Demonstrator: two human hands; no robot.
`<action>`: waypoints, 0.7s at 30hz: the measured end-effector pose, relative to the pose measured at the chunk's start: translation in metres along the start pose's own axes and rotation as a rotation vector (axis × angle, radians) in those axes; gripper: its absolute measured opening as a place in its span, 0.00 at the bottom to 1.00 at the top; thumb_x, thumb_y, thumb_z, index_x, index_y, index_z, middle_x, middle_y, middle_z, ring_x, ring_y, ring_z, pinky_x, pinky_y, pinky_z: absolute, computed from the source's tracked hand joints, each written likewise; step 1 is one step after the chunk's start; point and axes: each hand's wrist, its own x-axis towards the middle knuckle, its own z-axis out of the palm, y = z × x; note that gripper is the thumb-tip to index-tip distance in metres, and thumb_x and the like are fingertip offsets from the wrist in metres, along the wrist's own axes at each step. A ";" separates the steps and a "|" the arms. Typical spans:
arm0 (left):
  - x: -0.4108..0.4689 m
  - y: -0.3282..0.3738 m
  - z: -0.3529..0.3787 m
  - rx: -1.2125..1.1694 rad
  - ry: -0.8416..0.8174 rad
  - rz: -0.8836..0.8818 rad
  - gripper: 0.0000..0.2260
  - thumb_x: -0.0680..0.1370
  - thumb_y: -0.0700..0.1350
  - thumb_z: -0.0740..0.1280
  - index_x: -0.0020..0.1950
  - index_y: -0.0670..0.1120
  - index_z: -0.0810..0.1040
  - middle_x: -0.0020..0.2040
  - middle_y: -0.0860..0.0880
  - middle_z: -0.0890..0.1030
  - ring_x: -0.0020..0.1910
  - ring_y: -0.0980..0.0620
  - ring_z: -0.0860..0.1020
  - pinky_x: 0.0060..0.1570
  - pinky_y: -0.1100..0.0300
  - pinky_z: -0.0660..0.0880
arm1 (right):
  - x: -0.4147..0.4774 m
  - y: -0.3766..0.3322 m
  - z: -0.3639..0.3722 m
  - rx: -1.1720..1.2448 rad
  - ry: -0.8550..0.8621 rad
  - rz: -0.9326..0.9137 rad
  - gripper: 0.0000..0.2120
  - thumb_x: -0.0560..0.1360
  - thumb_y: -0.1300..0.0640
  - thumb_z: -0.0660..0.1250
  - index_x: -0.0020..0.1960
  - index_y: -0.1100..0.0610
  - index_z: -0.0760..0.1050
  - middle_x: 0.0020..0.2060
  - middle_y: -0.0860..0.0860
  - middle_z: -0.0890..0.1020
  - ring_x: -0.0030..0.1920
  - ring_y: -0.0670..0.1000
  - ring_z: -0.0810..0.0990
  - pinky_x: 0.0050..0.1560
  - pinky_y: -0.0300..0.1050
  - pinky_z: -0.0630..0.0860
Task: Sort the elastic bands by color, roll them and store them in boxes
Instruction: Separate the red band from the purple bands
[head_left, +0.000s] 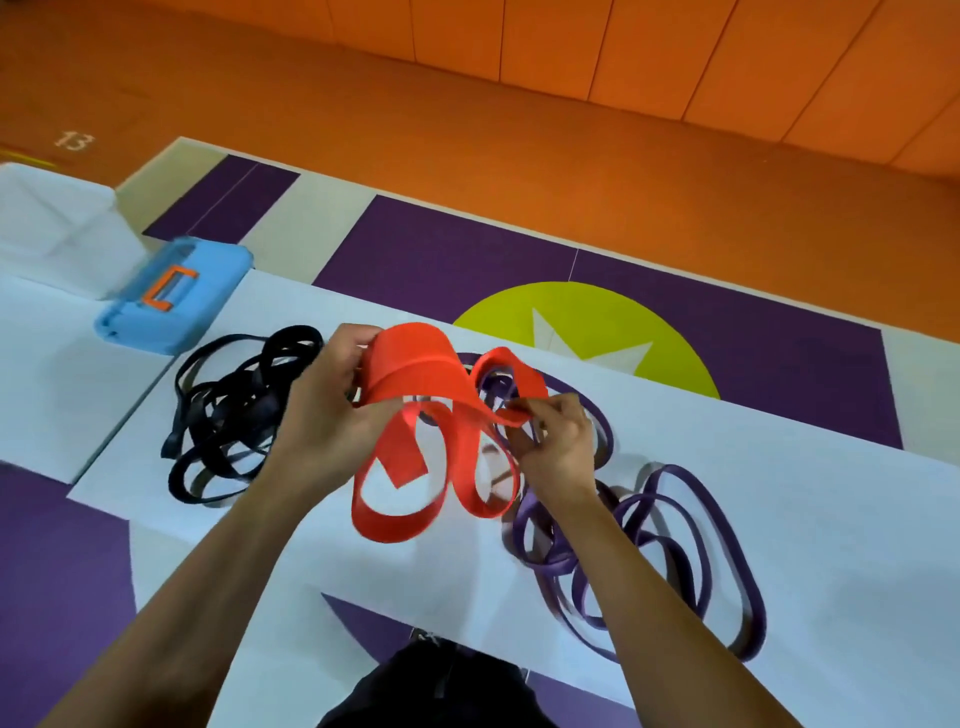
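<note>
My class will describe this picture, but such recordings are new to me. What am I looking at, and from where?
No machine here: a person works bare-handed, filmed by one camera worn on the head, looking down. The left hand grips a wide red band; the right hand pinches it further along. On the white table lie black bands at left and purple bands at right. Beyond the black ones sit a blue lid and a clear box, both blurred.

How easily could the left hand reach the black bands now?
Probably yes, once freed: the black bands lie uncovered just beside the left hand, but it is gripping the red band along with the right hand.
</note>
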 end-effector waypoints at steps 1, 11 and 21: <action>0.002 -0.004 -0.004 0.018 0.026 -0.008 0.19 0.72 0.38 0.76 0.56 0.54 0.74 0.41 0.59 0.80 0.40 0.64 0.79 0.42 0.70 0.74 | 0.002 0.001 0.001 0.014 0.007 -0.018 0.12 0.69 0.56 0.79 0.52 0.49 0.86 0.46 0.49 0.77 0.48 0.54 0.79 0.53 0.57 0.77; -0.017 -0.077 0.001 0.157 -0.178 -0.329 0.21 0.71 0.37 0.72 0.57 0.57 0.74 0.44 0.53 0.82 0.38 0.51 0.81 0.38 0.53 0.79 | 0.006 0.017 0.037 -0.682 -0.686 0.159 0.13 0.75 0.43 0.70 0.57 0.43 0.84 0.62 0.52 0.76 0.68 0.58 0.72 0.72 0.58 0.65; -0.032 -0.111 0.013 0.239 -0.292 -0.502 0.23 0.76 0.41 0.73 0.66 0.54 0.68 0.53 0.49 0.80 0.48 0.44 0.82 0.50 0.46 0.82 | 0.018 0.023 0.075 -0.903 -0.664 0.155 0.22 0.80 0.38 0.62 0.62 0.53 0.80 0.70 0.53 0.69 0.68 0.63 0.71 0.71 0.61 0.67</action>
